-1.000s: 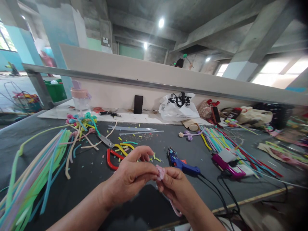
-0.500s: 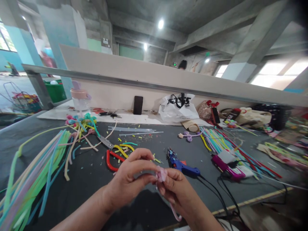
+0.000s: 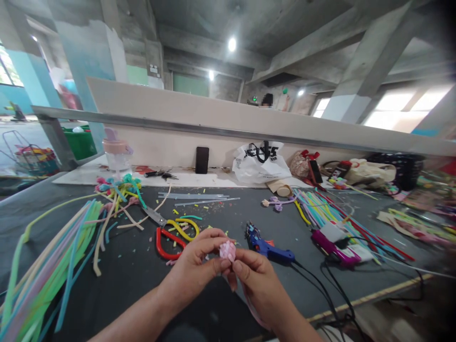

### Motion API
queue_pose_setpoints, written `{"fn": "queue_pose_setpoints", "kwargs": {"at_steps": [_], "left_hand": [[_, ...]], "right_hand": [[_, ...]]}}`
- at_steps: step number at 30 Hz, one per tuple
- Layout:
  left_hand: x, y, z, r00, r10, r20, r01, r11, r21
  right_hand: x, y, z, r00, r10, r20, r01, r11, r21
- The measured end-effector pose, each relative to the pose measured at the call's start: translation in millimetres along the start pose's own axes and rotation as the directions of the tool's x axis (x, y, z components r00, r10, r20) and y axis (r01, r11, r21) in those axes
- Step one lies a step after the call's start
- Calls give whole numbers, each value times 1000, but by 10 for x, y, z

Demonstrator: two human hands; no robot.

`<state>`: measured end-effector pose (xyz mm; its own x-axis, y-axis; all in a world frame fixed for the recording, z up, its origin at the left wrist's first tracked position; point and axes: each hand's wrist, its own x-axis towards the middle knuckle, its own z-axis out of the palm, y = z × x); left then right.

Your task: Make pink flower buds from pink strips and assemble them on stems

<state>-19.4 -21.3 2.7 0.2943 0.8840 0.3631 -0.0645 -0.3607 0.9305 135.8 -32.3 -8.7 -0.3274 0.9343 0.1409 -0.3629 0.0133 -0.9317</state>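
A small pink flower, made of curled fuzzy stem, is pinched between my two hands. My left hand grips it from the left, forefinger behind and thumb in front. Fingers of my right hand close on its lower right side, where a pink pipe cleaner tail runs down under the palm. Left of the hands lie scissors with one red and one yellow handle. A blue glue gun rests on the table just right of the hands, its nozzle end pointing away.
Bundles of coloured pipe cleaners lie at left and right. A purple power strip with cords sits at right. Behind stand a bottle, a phone and a white bag. Beyond the partition is a person.
Both hands have shifted slightly left, and the flower is turned so its curled top shows more fully. The view has tilted a little.
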Motion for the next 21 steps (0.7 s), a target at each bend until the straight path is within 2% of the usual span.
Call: {"fn": "queue_pose_setpoints", "kwargs": {"at_steps": [5, 12, 16, 19, 21], "left_hand": [[-6, -39, 21, 1000, 5, 16, -4, 1000, -15], [-18, -6, 20, 999, -18, 40, 19, 999, -32], [-47, 3, 34, 996, -52, 65, 57, 996, -68], [-65, -4, 69, 986, -96, 133, 114, 984, -134], [-58, 4, 77, 985, -116, 127, 138, 973, -186]], "right_hand": [[8, 13, 9, 998, 16, -54, -18, 999, -35], [8, 36, -46, 998, 49, -40, -51, 998, -42], [12, 55, 5, 998, 38, -49, -37, 999, 21], [23, 54, 53, 999, 28, -29, -26, 998, 65], [33, 35, 47, 999, 50, 18, -51, 999, 5]]}}
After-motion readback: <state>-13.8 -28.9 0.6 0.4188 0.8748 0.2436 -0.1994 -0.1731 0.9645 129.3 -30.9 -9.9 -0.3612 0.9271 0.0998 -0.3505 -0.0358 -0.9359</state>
